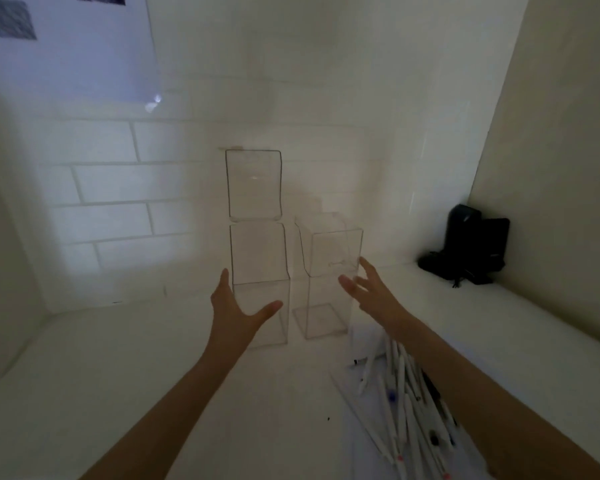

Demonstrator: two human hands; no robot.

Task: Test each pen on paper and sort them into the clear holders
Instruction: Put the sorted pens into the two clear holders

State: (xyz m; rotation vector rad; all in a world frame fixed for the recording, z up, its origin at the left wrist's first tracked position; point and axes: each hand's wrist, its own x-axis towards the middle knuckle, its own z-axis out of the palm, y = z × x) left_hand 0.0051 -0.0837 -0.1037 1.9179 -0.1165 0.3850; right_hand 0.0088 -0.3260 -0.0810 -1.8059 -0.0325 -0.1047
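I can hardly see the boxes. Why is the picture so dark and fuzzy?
Head view: the light is dim, with one pale bright patch on the tiled wall; the clear holders show only as thin edges; the right hand is smeared by motion blur; the wide lens bends the wall's lines.

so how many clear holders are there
3 clear holders: one by the left hand, one above or behind it, one by the right hand. More may be hidden.

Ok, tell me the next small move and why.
Probably close each hand on the holder before it: the left hand and right hand are open, spread beside the left clear holder and right clear holder, gripping nothing. Both holders look empty; the pens lie piled nearby.
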